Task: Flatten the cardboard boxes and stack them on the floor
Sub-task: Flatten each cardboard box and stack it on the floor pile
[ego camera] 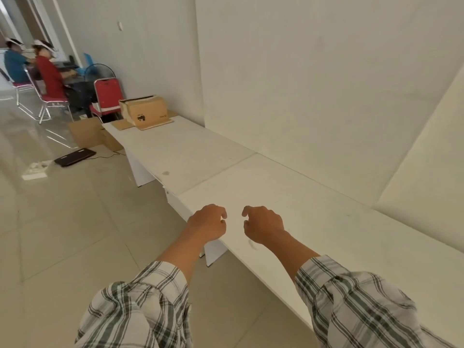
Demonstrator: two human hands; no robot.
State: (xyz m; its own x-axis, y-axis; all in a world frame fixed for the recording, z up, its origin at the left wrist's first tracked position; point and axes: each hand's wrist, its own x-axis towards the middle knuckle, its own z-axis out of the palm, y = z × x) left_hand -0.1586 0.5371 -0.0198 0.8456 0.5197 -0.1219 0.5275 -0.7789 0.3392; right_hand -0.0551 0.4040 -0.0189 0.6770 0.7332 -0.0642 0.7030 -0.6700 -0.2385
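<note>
A brown cardboard box (pixel 147 110) stands at the far end of the long white table (pixel 326 222), its bottom flaps spread flat on the tabletop. More brown cardboard (pixel 86 131) sits on the floor beside that end. My left hand (pixel 208 223) and my right hand (pixel 263 227) hover side by side over the table's near edge, far from the box. Both hands hold nothing, with the fingers loosely curled and apart. Plaid sleeves cover my forearms.
A black flat device (pixel 75 157) with a cable and a white power strip (pixel 35 169) lie on the tiled floor. A red chair (pixel 108 96) stands behind the box. Two seated people (pixel 50 74) work at the far left. A wall runs along the table's right.
</note>
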